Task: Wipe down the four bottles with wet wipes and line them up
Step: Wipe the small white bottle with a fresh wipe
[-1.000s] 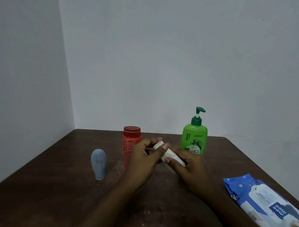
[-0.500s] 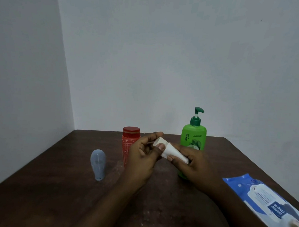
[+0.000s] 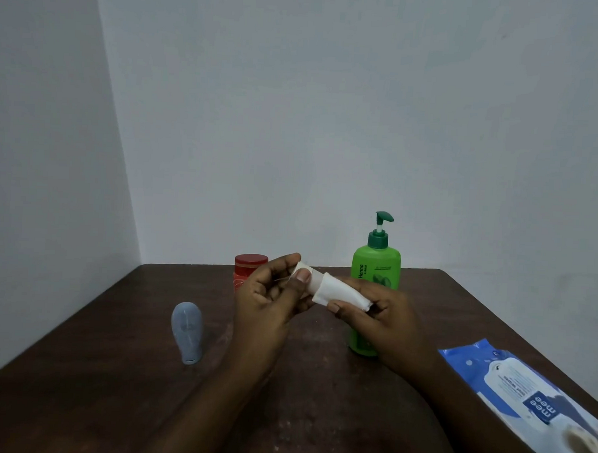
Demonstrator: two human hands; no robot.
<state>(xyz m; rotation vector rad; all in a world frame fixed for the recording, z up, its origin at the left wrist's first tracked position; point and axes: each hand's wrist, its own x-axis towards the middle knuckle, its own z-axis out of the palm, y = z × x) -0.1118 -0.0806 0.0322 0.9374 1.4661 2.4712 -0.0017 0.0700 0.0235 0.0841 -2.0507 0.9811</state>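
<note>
Small white bottle is mid-frame, held off the tabletop, lying roughly level with its cap end toward frame left. Left grip pinches the cap end, thumb on top. Right grip is curled round a wet wipe wrapped over the bottle body. Most of the body is hidden under the wipe.

Step in hand, judged: wiping this bottle.
- Keep the left pinch firm so the bottle does not spin free.
- Twist and slide the wipe along the full length.
- Then swap holds so the cap end gets wiped too; the thumb covers it now.
- Keep the wipe snug; a loose fold just slides.

Other bottles all stand upright on the tabletop:
- Grey-blue bottle, left of centre.
- Red-capped bottle, behind the left grip and partly hidden.
- Green pump bottle, behind the right grip.

They are spaced unevenly and not in a row yet. Cannot tell which are already wiped. Wet wipes pack lies at lower right.
</note>
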